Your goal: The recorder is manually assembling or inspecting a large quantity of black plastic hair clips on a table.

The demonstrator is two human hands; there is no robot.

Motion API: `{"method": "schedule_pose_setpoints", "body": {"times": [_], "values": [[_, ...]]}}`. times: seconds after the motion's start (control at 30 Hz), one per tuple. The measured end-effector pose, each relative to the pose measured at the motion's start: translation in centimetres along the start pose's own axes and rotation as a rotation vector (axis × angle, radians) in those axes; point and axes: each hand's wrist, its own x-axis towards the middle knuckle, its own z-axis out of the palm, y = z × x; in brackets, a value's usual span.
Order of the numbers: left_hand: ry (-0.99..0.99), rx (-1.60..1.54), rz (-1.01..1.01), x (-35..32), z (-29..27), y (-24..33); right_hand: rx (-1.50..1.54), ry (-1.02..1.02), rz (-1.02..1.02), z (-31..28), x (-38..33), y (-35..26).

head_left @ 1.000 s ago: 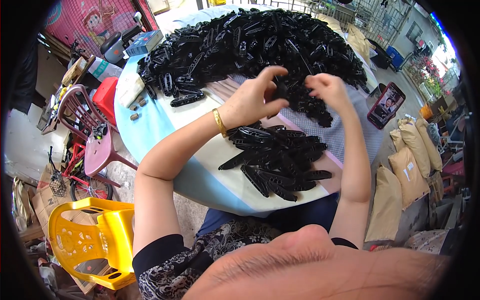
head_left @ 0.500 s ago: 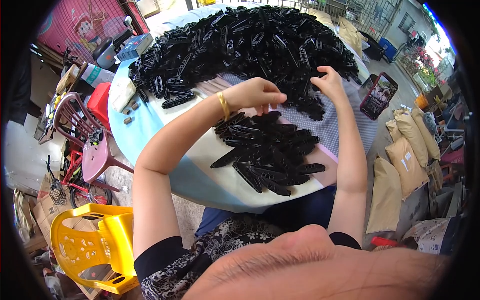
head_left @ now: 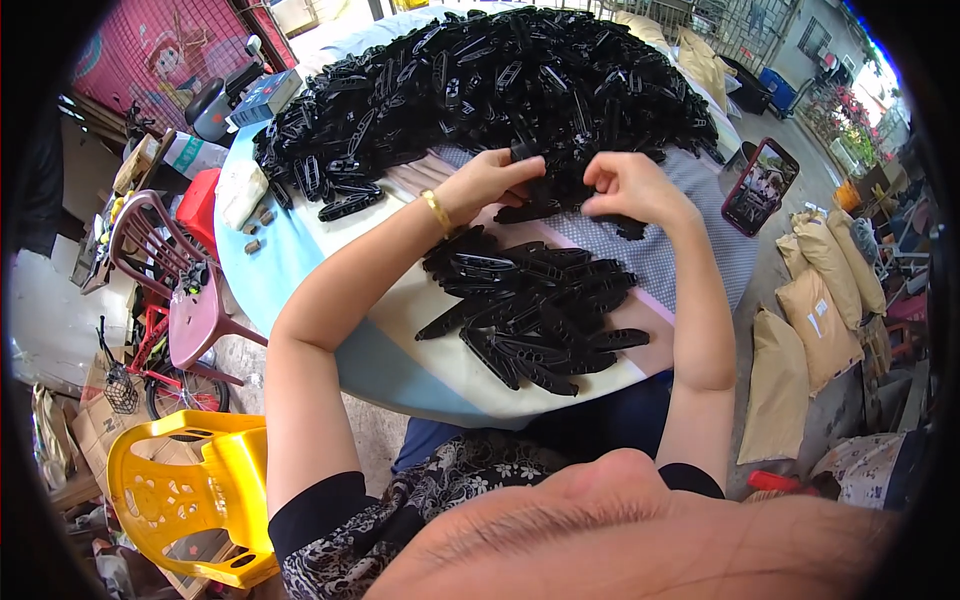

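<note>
A large heap of long, narrow black plastic pieces with slots [head_left: 450, 90] covers the far part of the round table. My left hand [head_left: 488, 187], with a gold band at the wrist, is at the heap's near edge; thumb and fingers close round one black plastic piece [head_left: 524, 152], partly hidden. To its right, my right hand [head_left: 640, 188] has its fingers curled together over the dark pieces; what they hold is hidden. Nearer to me lies a smaller pile of the same black pieces [head_left: 540, 310], roughly lined up side by side.
A patterned cloth covers the table [head_left: 400, 370]. A phone [head_left: 760, 188] stands upright at its right edge. On the left are a blue box [head_left: 265, 97], a pink chair [head_left: 195, 310] and a yellow chair [head_left: 235, 480]. Tan sacks [head_left: 815, 325] stand on the floor at right.
My left hand has shifted left and slightly up, toward the heap. My right hand has moved down and left, its fingers now curled more. The near pile looks much the same.
</note>
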Motion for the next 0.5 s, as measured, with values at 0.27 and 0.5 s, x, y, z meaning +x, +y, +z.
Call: {"method": "schedule_pose_setpoints", "body": {"times": [0.27, 0.5], "values": [[-0.179, 0.458, 0.104, -2.4, 0.1, 1.0, -0.506, 0.148, -0.046, 2.8, 0.0, -1.1], [-0.404, 0.502, 0.022, -3.6, -0.5, 1.6, -0.474, 0.174, -0.102, 2.9, 0.3, -0.6]]}}
